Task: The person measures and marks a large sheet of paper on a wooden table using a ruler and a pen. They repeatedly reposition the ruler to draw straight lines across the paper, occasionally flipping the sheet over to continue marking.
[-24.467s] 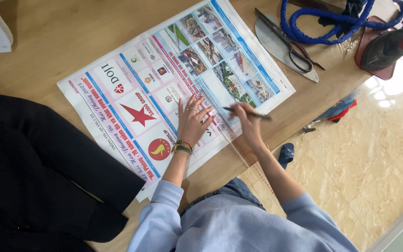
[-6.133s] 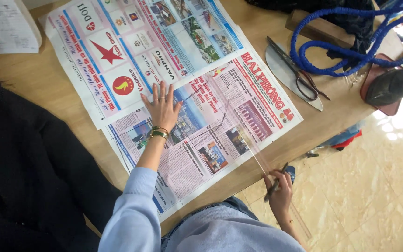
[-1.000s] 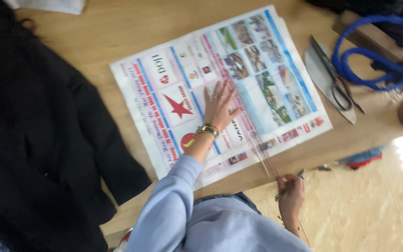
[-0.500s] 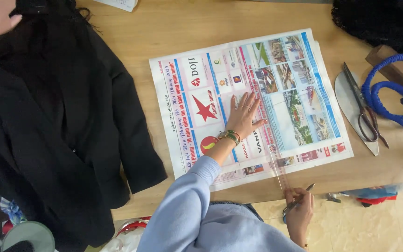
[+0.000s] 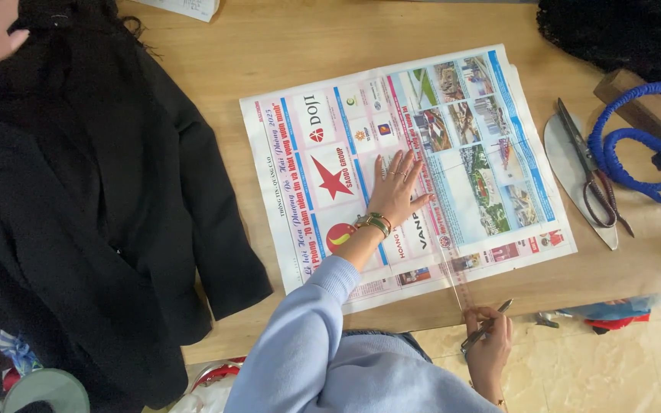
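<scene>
On the wooden tabletop (image 5: 284,46), seen from my remote feed off the head camera, a colour newspaper sheet (image 5: 491,153) lies spread flat and slightly askew, its long edges running from upper right to lower left. The sheet is printed in bright blocks: a red star, a red-and-yellow round emblem, blue and red column bars on the left half, and small landscape photographs down the right half. Its near edge reaches the tabletop's front edge.

The left hand (image 5: 398,188) rests palm-down on the middle of the newspaper, fingers spread and flat, gripping nothing; a stack of bracelets (image 5: 374,223) circles the wrist, and a pale blue sleeve (image 5: 300,336) runs back toward me.

A clear ruler (image 5: 444,233) lies across the sheet just beside that hand, slanting down to the front edge and past it. The right hand (image 5: 489,346) hangs below the tabletop's edge, over the tiled floor (image 5: 613,367), its grip closed on a thin dark pen or pencil (image 5: 486,327); I cannot tell which from this view. Its fingers sit at the ruler's lower end.

A black jacket (image 5: 93,199) sprawls over the left of the tabletop, one sleeve lying just beside the newspaper. To the right, well apart from the sheet, dark shears (image 5: 592,176) rest on a pale curved piece (image 5: 564,164), next to a coil of blue cord (image 5: 636,145).
</scene>
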